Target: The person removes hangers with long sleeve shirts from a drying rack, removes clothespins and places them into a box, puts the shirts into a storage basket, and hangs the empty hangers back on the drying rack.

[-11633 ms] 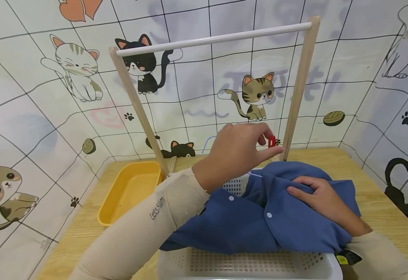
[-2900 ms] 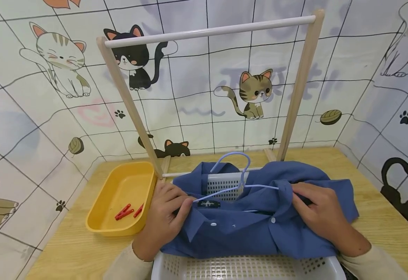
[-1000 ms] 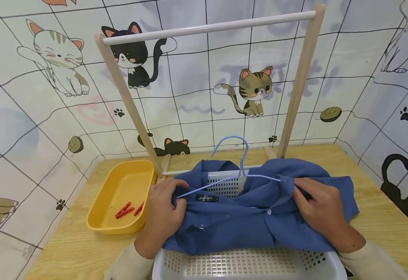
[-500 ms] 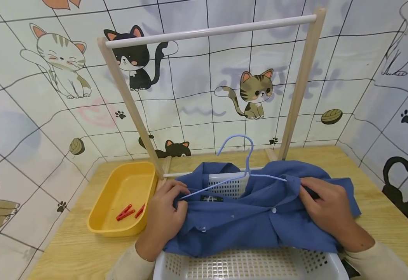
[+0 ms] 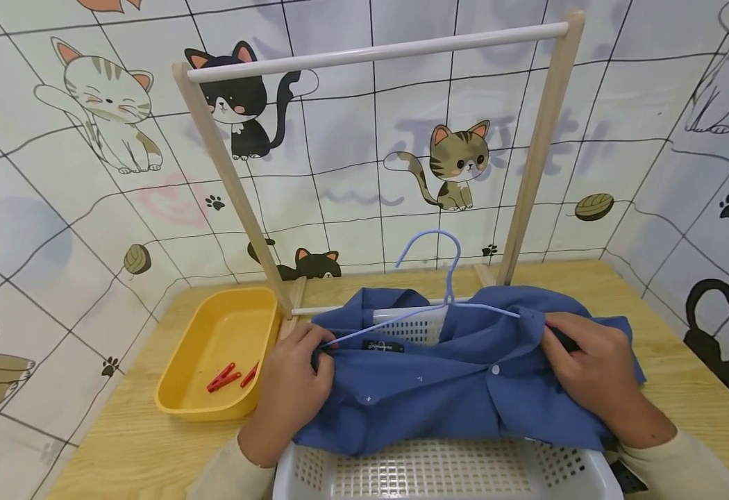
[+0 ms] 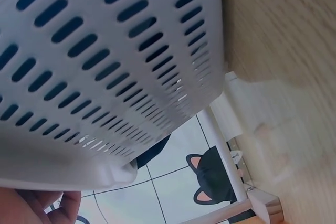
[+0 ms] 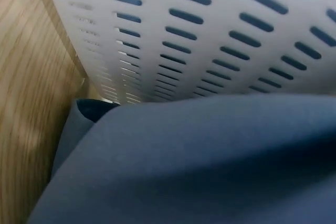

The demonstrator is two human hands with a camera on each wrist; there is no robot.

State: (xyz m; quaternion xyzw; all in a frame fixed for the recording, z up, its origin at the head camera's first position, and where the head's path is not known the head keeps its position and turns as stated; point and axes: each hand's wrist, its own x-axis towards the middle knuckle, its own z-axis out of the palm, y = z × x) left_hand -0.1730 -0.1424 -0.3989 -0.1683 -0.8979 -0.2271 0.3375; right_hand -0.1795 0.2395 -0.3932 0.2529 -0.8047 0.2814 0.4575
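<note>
A blue button shirt (image 5: 427, 403) with a dark neck label lies spread over a white basket (image 5: 427, 479). A light-blue hanger (image 5: 450, 285) stands hook-up at its neck, its right arm running inside the collar. My left hand (image 5: 296, 382) pinches the shirt's left neck edge, where the hanger's left end meets the fingertips. On the other side, my right hand (image 5: 596, 368) grips the collar cloth around the hanger's right arm, whose tip is hidden. The left wrist view shows fingers (image 6: 58, 205) under the basket's rim; shirt cloth (image 7: 199, 156) fills much of the right wrist view.
Behind the basket stands a wooden rack with a white top bar (image 5: 377, 53). A yellow tray (image 5: 173, 389) holding red clothespins (image 5: 222, 378) is on the left of the wooden table (image 5: 108, 444). A cat-patterned tiled backdrop (image 5: 339, 153) surrounds the table.
The red clothespin once in my left hand is gone from it; red clothespins now lie in the tray. My left hand took the shirt's neck edge, and the hanger hook shifted up and right.
</note>
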